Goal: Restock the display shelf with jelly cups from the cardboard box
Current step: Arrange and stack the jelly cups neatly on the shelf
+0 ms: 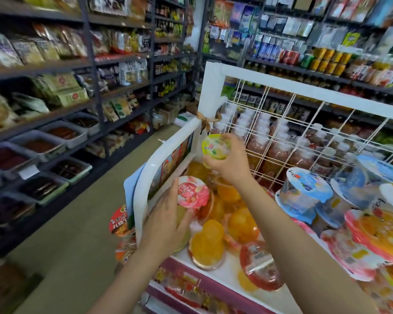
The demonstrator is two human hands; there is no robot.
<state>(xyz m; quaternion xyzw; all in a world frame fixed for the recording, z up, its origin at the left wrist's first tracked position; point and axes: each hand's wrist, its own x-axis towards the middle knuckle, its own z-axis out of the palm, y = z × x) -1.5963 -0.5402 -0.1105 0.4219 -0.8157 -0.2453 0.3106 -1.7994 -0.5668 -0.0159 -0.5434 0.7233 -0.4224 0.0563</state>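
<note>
The left hand (168, 219) grips a jelly cup with a pink lid (192, 192), fingers curled round its clear body from below and the thumb up along its left side, holding it tilted just inside the left rail of the white display shelf (166, 146). The right hand (230, 164) reaches further back and holds a jelly cup with a yellow-green lid (214, 147), fingers wrapped round it, the lid facing left, near the shelf's rear corner post where a brown ribbon (205, 121) is tied. Under both hands, orange jelly cups (222, 214) lie piled on the shelf, several on their sides or upside down. To the right, blue-lidded cups (304, 189) and orange-and-pink lidded cups (377, 232) are stacked. A white wire grid (279, 132) forms the shelf's back. Dark store shelving with snack packets (55, 71) lines the aisle on the left.
</note>
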